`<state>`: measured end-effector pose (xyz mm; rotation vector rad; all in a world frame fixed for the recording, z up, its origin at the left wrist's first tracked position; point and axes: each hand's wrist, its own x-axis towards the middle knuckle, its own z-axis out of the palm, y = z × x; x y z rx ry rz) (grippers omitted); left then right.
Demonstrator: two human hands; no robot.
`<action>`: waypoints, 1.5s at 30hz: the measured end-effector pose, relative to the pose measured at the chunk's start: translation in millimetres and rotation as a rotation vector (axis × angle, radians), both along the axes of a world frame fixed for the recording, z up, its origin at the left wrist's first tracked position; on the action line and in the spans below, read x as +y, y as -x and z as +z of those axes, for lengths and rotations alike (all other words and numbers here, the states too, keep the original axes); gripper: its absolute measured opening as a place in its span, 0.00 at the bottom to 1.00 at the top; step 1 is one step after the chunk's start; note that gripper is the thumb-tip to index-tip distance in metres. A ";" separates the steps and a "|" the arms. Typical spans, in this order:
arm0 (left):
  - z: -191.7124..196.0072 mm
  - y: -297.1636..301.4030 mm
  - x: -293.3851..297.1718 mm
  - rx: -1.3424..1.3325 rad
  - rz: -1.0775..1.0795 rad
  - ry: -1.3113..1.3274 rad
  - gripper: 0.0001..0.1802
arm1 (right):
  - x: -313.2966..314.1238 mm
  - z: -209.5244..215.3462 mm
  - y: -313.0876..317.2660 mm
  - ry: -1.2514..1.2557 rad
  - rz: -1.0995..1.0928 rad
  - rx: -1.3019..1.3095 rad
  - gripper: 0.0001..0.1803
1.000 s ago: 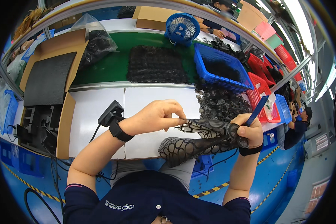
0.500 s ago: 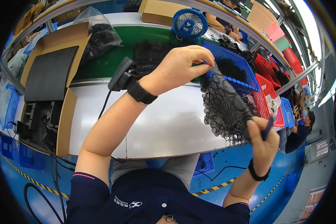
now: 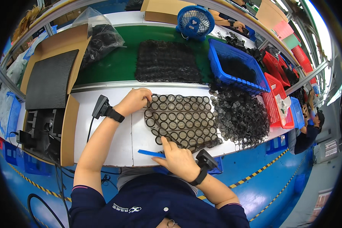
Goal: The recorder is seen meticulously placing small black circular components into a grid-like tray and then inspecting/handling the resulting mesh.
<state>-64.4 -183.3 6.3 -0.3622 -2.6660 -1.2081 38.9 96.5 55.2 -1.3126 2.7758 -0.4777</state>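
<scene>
A thin dark sheet with rows of moulded black rings [image 3: 180, 116] lies spread on the white tabletop in front of me. My left hand [image 3: 134, 102] is closed in a pinch on its upper left corner. At the sheet's lower left edge is my right hand [image 3: 178, 161], with a fingertip touching the edge. Between its thumb and fingers it holds a flat blue stick [image 3: 151, 153], which points left over the table's front edge. Right of the sheet sits a tangled heap of black rings and webbing [image 3: 241, 117].
Behind the heap stands a blue basket [image 3: 228, 78] of black pieces, with a red basket [image 3: 275, 102] farther right. A stack of dark ring sheets [image 3: 167, 60] rests on the green surface, near a blue fan [image 3: 195, 22]. An open cardboard box [image 3: 66, 129] is at left.
The sheet came down from the air above the heap and now lies flat on the table. Both hands moved left and lower, the right one still with the blue stick.
</scene>
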 end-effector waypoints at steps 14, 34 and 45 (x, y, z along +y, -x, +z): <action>-3.4 -5.8 12.3 -0.323 0.321 -0.122 0.29 | 39.9 46.2 148.9 0.369 -0.160 -0.964 0.14; -16.4 2.8 20.1 -0.231 0.435 0.071 0.15 | 60.8 26.7 51.6 0.263 0.176 -0.449 0.14; -7.0 -11.7 41.4 -0.117 0.454 -0.286 0.11 | 87.1 -56.2 240.0 0.157 -0.514 0.083 0.20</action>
